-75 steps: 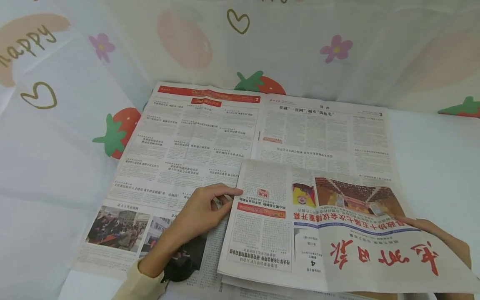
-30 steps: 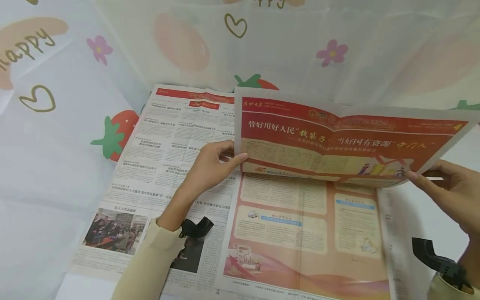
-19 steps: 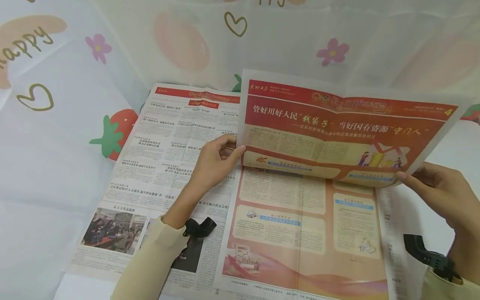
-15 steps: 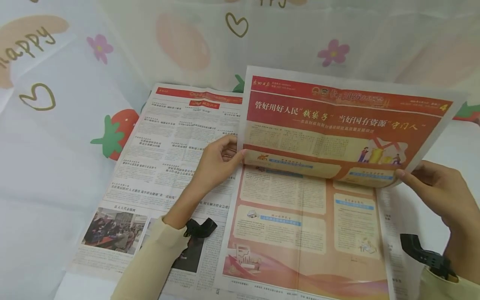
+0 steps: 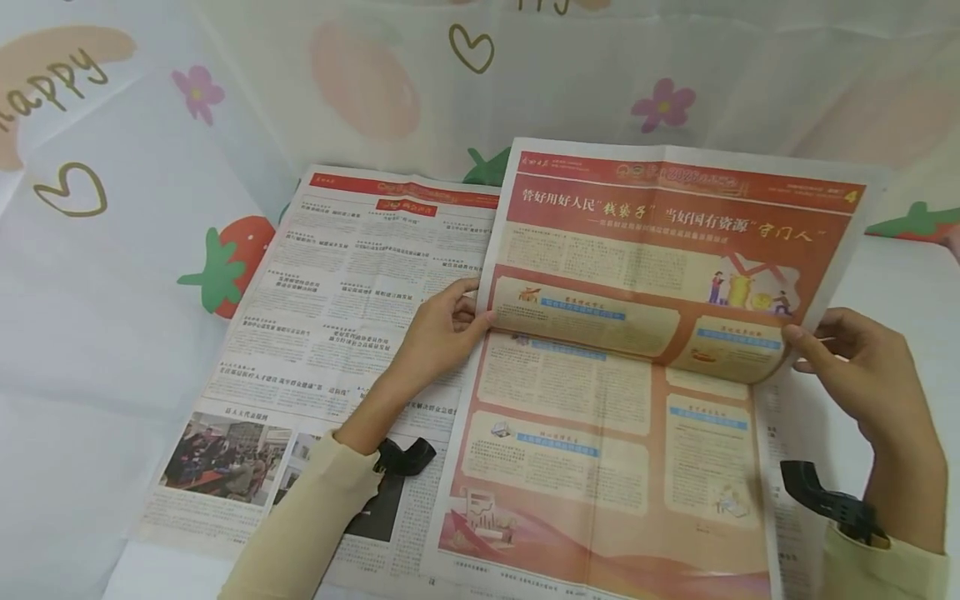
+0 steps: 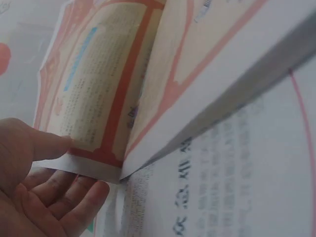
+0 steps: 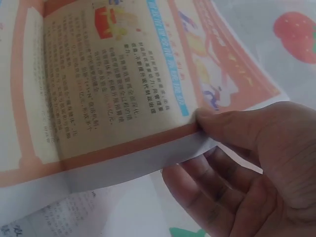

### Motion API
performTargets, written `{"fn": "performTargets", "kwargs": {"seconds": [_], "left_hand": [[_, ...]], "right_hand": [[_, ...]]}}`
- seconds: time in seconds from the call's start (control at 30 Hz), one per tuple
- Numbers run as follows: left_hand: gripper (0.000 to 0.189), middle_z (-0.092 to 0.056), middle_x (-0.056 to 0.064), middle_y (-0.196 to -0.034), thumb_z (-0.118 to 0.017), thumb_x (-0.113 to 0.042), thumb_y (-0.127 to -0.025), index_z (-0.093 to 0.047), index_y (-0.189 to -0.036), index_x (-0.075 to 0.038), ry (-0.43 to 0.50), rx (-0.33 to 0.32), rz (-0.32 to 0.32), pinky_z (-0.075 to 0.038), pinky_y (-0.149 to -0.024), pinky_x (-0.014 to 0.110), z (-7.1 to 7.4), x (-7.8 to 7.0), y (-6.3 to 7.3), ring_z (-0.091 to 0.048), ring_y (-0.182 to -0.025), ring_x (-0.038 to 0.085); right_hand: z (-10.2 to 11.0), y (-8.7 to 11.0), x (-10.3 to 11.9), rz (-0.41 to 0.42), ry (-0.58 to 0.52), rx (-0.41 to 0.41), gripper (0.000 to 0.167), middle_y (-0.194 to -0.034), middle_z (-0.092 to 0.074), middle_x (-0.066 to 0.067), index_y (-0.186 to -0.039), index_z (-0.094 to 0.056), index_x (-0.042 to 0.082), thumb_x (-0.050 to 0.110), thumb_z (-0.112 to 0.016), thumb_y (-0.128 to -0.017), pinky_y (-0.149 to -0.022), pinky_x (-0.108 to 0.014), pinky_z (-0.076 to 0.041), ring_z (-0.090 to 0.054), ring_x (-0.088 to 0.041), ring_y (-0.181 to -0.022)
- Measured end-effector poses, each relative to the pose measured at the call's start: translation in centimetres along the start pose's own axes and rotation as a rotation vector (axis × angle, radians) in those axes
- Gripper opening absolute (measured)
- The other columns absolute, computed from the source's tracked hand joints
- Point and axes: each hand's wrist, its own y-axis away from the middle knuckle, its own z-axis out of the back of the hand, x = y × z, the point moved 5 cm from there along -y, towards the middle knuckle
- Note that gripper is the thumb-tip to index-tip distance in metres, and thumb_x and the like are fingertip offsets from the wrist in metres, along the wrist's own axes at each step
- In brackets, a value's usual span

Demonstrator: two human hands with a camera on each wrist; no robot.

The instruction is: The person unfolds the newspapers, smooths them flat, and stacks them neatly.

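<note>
In the head view, a newspaper [image 5: 622,492] with a red-printed page lies with its lower half flat and its upper half raised, curving up at the fold. At that half's left edge, my left hand [image 5: 442,333] pinches the paper, thumb on the printed side and fingers behind. My right hand [image 5: 870,375] pinches the opposite edge the same way. The left wrist view has the left thumb [image 6: 54,145] on the page's white margin, fingers underneath. Close up in the right wrist view, the right thumb [image 7: 227,126] presses the page's margin above curled fingers.
Beneath lies another spread newspaper page [image 5: 322,333], mostly text with photos at its lower left. A white table [image 5: 885,292] shows at the right. Behind and left hangs a white cloth [image 5: 540,83] printed with strawberries, flowers and hearts. Black straps with mounts [image 5: 405,457] sit on both wrists.
The folded newspaper's front page has swung up and away, and the red inner page now shows. Lately the raised half leans further back, and the right hand has shifted a little left.
</note>
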Motion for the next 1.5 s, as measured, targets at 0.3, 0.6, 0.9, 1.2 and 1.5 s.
{"fn": "performTargets", "kwargs": {"seconds": [0.3,0.6,0.9,1.2,1.5], "left_hand": [[0.047,-0.079,0.015,-0.111,-0.070,-0.019,-0.104,-0.059,-0.146,-0.002,-0.101,-0.066,-0.033,-0.064,-0.087,0.041,-0.4,0.6,0.0,-0.080,-0.098,0.026],[0.050,-0.079,0.009,-0.100,-0.069,-0.021,-0.104,-0.057,-0.149,-0.003,-0.079,-0.017,-0.002,-0.057,-0.073,0.030,-0.7,0.7,0.1,-0.074,-0.080,0.016],[0.070,-0.079,0.008,-0.091,-0.072,-0.026,-0.102,-0.040,-0.163,-0.009,-0.114,0.062,0.009,-0.055,-0.058,0.026,-1.4,0.6,0.3,-0.073,-0.068,0.010],[0.051,-0.074,0.011,-0.094,-0.072,-0.027,-0.102,-0.052,-0.146,-0.011,-0.086,0.030,0.084,-0.053,-0.055,0.026,-1.1,0.8,0.4,-0.068,-0.062,0.014],[0.050,-0.064,0.003,-0.067,-0.069,-0.030,-0.103,-0.062,-0.145,-0.003,-0.030,0.130,0.095,-0.047,-0.053,0.023,-1.1,1.1,0.2,-0.060,-0.056,0.009]], "right_hand": [[-2.5,-0.3,-1.3,-0.044,0.090,0.377,0.072,-0.129,-0.067,-0.035,-0.146,-0.050,-0.008,0.042,-0.073,-0.100,-0.079,-0.038,-0.049,-0.057,0.001,-0.092],[-3.2,-0.7,-1.8,-0.065,0.079,0.275,0.052,-0.101,-0.075,-0.023,-0.117,-0.063,-0.009,0.039,-0.074,-0.100,-0.062,-0.022,-0.042,-0.053,0.002,-0.074],[-4.3,-1.0,-2.0,-0.179,0.077,0.292,0.093,-0.141,-0.050,-0.049,-0.155,-0.030,-0.020,0.048,-0.065,-0.103,-0.085,-0.061,-0.056,-0.057,-0.061,-0.124],[-5.4,-1.2,-1.4,-0.191,-0.016,0.232,0.080,-0.130,-0.056,-0.036,-0.161,-0.030,0.002,0.042,-0.067,-0.102,-0.060,-0.028,-0.052,-0.063,-0.020,-0.086],[-5.7,-1.4,-1.9,-0.294,-0.032,0.170,0.062,-0.148,-0.053,-0.034,-0.147,-0.059,0.001,0.048,-0.057,-0.106,-0.065,-0.015,-0.044,-0.060,-0.045,-0.123]]}}
